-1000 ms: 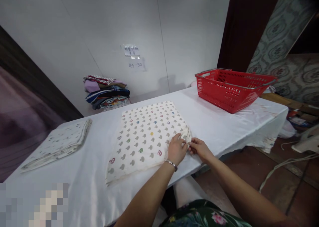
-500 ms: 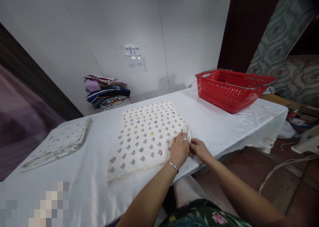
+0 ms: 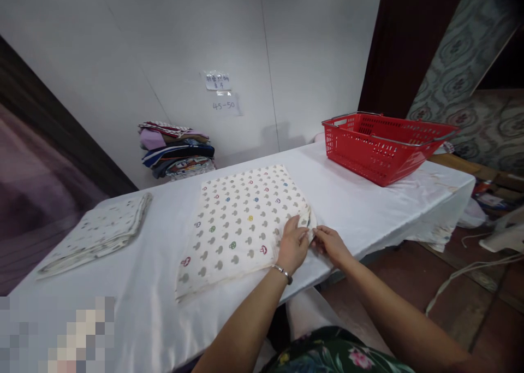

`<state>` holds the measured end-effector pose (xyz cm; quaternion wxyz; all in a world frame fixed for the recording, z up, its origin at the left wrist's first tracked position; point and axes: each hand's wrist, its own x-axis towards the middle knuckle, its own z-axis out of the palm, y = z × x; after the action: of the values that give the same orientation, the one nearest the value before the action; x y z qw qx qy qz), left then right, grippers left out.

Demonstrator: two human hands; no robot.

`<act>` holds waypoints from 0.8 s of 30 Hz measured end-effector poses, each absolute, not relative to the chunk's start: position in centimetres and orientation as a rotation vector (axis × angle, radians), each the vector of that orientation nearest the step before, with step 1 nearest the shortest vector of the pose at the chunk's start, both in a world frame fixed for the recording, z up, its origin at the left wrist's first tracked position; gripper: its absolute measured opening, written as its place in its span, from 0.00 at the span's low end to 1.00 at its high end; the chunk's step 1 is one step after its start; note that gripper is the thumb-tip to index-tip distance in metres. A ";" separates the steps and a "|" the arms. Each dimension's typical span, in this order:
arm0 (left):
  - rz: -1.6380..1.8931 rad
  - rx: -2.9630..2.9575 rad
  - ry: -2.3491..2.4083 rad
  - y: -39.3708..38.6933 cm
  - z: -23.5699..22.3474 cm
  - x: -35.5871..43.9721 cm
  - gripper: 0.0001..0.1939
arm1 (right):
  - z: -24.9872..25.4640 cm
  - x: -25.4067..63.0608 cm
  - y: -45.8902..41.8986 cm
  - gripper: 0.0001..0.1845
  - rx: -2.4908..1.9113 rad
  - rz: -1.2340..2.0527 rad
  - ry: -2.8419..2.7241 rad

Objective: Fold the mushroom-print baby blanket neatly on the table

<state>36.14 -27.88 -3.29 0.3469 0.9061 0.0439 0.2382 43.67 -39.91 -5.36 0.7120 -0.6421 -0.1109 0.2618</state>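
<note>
A cream cloth printed with small mushrooms (image 3: 241, 223) lies folded flat on the white-covered table (image 3: 352, 203). My left hand (image 3: 292, 244), with a bracelet at the wrist, rests on the cloth's near right corner and pinches the layered edge there. My right hand (image 3: 331, 243) meets it from the right, fingers closed on the same corner. The fingertips of both hands are partly hidden by the fabric.
A red plastic basket (image 3: 382, 146) stands at the table's far right. A second folded patterned cloth (image 3: 98, 234) lies at the left. A stack of folded colourful fabrics (image 3: 178, 152) sits at the back by the white wall. Cables run over the floor at right.
Both hands have stayed at the cloth's near right corner, shifting slightly and working the layered edge. The cloth itself has hardly moved.
</note>
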 end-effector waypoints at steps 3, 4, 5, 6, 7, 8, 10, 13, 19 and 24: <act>0.634 2.155 0.259 -27.4 -3.7 36.7 0.13 | -5.5 43.6 -39.8 0.16 -1.444 0.568 -0.243; 0.641 2.117 0.297 -27.2 -3.7 36.9 0.14 | -5.4 43.6 -39.8 0.16 -1.445 0.560 -0.252; 0.644 2.091 0.335 -27.1 -3.7 37.1 0.14 | -5.4 43.5 -39.8 0.16 -1.443 0.552 -0.261; 0.642 2.079 0.371 -27.0 -3.7 37.2 0.14 | -5.3 43.5 -39.8 0.16 -1.441 0.548 -0.266; 0.632 2.081 0.400 -26.9 -3.6 37.3 0.14 | -5.3 43.5 -39.8 0.16 -1.439 0.552 -0.266; 0.616 2.096 0.416 -26.9 -3.5 37.4 0.11 | -5.2 43.5 -39.8 0.16 -1.437 0.564 -0.261; 0.603 2.152 0.402 -27.1 -3.2 37.3 0.05 | -5.2 43.6 -39.8 0.16 -1.434 0.591 -0.245; 0.688 2.295 0.281 -27.8 -2.6 36.9 0.03 | -5.4 43.6 -39.8 0.17 -1.435 0.596 -0.250; 0.676 2.524 0.078 -29.0 -2.4 36.3 0.09 | -5.8 43.7 -40.1 0.15 -1.392 0.578 -0.327; 0.630 2.555 0.059 -29.1 -2.4 36.2 0.11 | -5.5 43.7 -40.3 0.17 -1.273 0.609 -0.361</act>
<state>36.17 -29.06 -2.41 0.2519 0.9394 0.0217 0.2317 43.72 -40.31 -5.48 0.7463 -0.5817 -0.1648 0.2783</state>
